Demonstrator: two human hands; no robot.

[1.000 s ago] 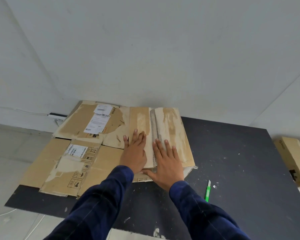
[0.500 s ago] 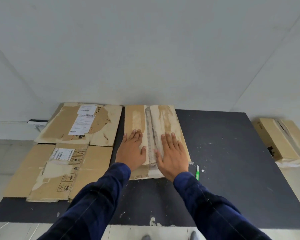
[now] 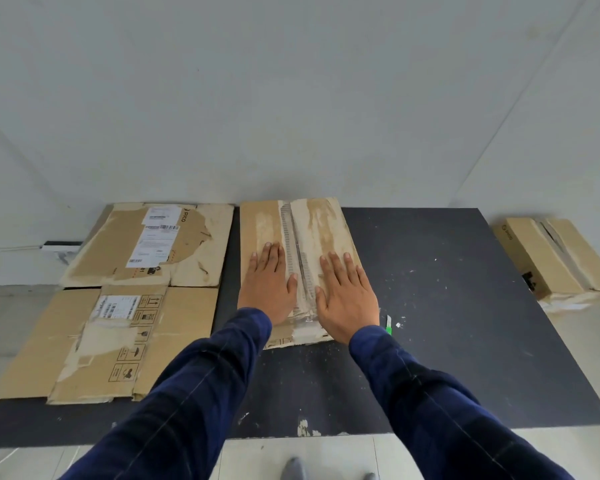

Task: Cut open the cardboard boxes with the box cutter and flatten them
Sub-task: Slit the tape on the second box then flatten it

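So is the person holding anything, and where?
Nothing is gripped: left hand and right hand press flat on the cardboard box, either side of its centre seam.

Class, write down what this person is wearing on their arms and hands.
The left sleeve and right sleeve are long, dark navy cloth with thin pale lines in a wide check, ending at the wrists. The left hand and right hand are bare: no gloves, rings or watch show.

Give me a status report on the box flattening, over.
Both open: left hand and right hand pressing flat on the middle box. Beside right wrist, box cutter untouched. Off the mat, far-right box not yet flattened. Nothing in the way.
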